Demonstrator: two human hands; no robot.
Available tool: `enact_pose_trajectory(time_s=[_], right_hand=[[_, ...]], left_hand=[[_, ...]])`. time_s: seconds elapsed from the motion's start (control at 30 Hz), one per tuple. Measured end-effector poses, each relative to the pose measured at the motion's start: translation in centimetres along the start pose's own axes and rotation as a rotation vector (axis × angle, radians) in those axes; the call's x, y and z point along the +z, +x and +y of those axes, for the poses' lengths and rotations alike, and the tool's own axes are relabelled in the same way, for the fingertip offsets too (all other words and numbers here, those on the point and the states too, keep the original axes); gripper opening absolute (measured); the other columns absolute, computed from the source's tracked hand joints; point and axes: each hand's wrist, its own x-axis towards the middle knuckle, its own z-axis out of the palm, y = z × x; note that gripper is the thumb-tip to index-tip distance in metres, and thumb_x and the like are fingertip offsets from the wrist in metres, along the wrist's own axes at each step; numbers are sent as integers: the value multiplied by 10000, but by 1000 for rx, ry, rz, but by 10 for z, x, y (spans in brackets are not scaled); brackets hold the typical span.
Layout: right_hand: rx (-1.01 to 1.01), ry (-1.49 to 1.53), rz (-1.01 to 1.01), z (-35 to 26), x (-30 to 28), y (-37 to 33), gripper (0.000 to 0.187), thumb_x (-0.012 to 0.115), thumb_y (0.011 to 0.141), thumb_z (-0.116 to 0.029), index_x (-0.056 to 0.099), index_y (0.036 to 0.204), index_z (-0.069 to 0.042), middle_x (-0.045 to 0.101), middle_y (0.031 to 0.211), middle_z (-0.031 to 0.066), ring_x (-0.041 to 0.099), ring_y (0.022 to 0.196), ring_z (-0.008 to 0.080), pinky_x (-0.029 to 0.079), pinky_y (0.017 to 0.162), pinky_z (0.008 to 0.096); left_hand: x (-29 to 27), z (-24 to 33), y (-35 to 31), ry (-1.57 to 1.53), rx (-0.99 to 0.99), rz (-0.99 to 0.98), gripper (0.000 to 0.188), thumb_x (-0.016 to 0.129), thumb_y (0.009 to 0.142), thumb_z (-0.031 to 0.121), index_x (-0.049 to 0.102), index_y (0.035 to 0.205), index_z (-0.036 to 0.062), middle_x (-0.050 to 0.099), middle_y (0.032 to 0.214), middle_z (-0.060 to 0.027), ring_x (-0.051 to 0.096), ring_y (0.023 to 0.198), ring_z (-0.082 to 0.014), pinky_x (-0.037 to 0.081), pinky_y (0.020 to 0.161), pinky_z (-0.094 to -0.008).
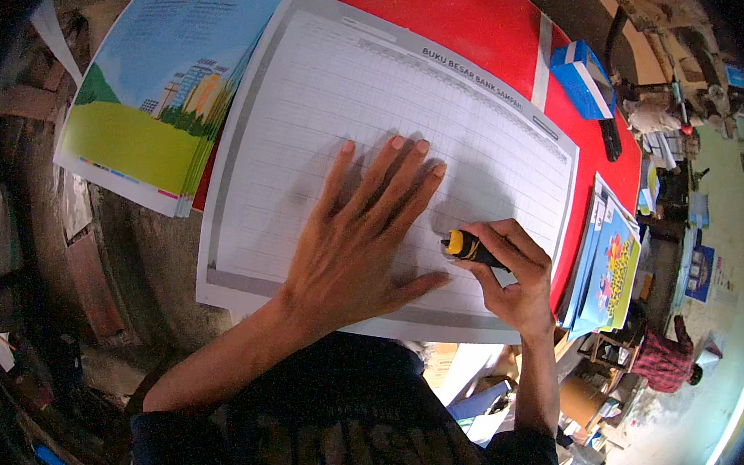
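Note:
A large white sheet (292, 108) printed with a ruled table and grey borders lies under both my hands. My left hand (362, 211) rests flat on the middle of it, fingers stretched out and thumb spread to the right. Just right of that thumb, my right hand (515, 269) is closed round a short black-and-yellow utility knife (471, 246). Its yellow end points left, toward my left hand, and sits close over the paper. Whether its tip touches the sheet I cannot tell.
The sheet lies on a red tabletop (459, 7). Colourful printed sheets (145, 119) are stacked at the left. Booklets (606, 258) lie at the right edge. Beyond them are a blue-and-white box (583, 80) and a black object (612, 139). A person in a checked shirt (664, 358) is far right.

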Motion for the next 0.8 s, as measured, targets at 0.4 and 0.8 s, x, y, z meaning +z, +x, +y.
enact_pose_trajectory(time_s=[0.4, 0.8], right_hand=[[-310, -171, -28, 5, -4, 13, 489, 806, 686, 29, 751, 1161, -74, 683, 990, 75, 679, 822, 260, 585, 714, 375], [-74, -70, -24, 1, 3, 4, 513, 827, 706, -1, 746, 1205, -87, 695, 1022, 93, 724, 883, 276, 611, 746, 376]], left_hand=[[6, -3, -2, -22, 15, 30, 1136, 771, 738, 673, 331, 1622, 111, 292, 1697, -129, 229, 1587, -327, 107, 1278, -611], [5, 0, 0, 13, -4, -1, 1125, 779, 734, 672, 353, 1613, 114, 284, 1701, -129, 235, 1585, -324, 118, 1275, -612]])
